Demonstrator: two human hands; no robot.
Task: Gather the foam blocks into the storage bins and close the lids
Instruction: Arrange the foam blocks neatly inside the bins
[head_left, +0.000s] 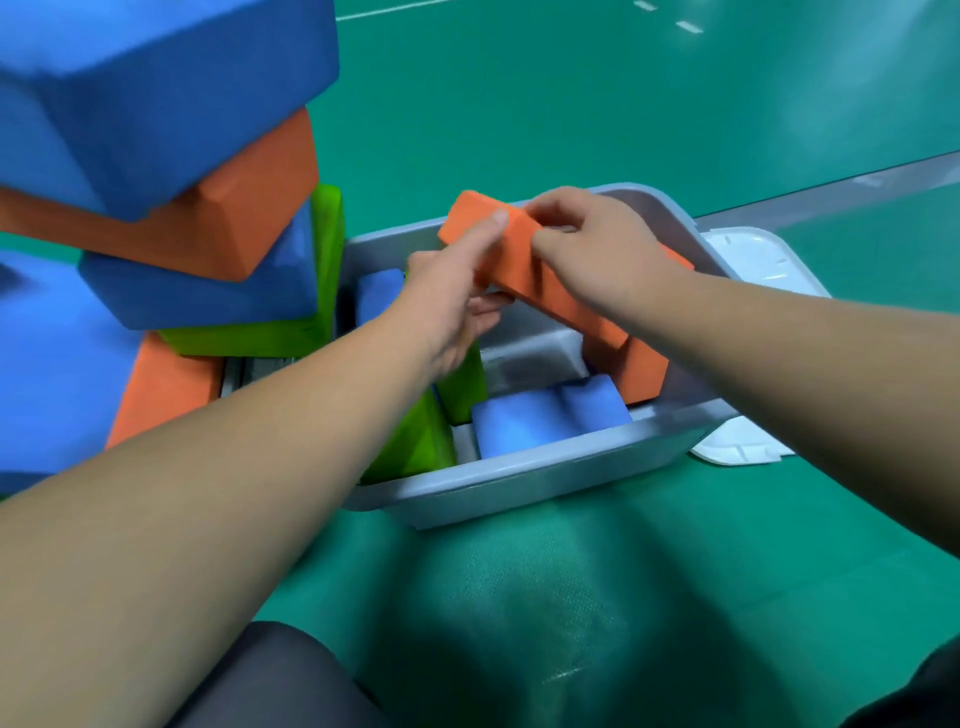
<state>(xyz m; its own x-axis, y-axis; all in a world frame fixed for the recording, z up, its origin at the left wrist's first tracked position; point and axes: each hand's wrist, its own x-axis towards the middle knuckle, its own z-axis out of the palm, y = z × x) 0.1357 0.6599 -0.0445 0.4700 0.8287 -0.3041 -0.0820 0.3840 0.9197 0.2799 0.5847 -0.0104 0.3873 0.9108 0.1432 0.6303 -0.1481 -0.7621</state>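
Both hands, left hand (457, 296) and right hand (592, 249), grip an orange block (550, 291) over the grey bin (519, 483), blue blocks (545, 421) beneath, a stacked pile (197, 208) crowding leftward.

Blocks in and beside the bin

The fingers (488, 234) hold a long block (550, 291) over the bin (519, 483). Under them lie more blocks (545, 421). Left of them stands a block pile (171, 171). Right lies a lid (763, 260).

Bright, even light; soft blur, wide-angle edge distortion.
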